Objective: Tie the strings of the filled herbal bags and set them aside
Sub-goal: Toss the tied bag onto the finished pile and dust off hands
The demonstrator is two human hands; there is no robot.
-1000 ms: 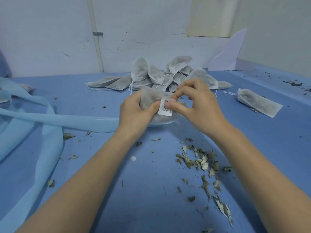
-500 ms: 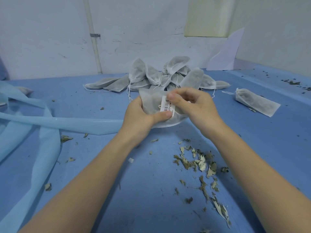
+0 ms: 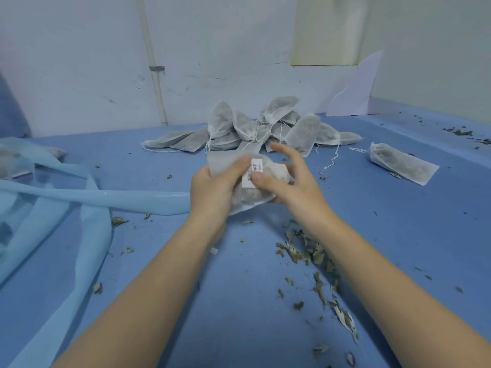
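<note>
head view: your left hand (image 3: 212, 187) and right hand (image 3: 289, 181) hold one bag (image 3: 255, 200), maybe not tied yet. many bags (image 3: 265, 128) wait in the pile, one lone bag (image 3: 401, 163) lies aside.

Blue table cover (image 3: 239, 301), grey-white herbal bags (image 3: 265, 128), white barcode label (image 3: 252, 172), pale-blue plastic sheet (image 3: 79, 197)

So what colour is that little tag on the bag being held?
White with black barcode-like print, on the tag; head view.
</note>
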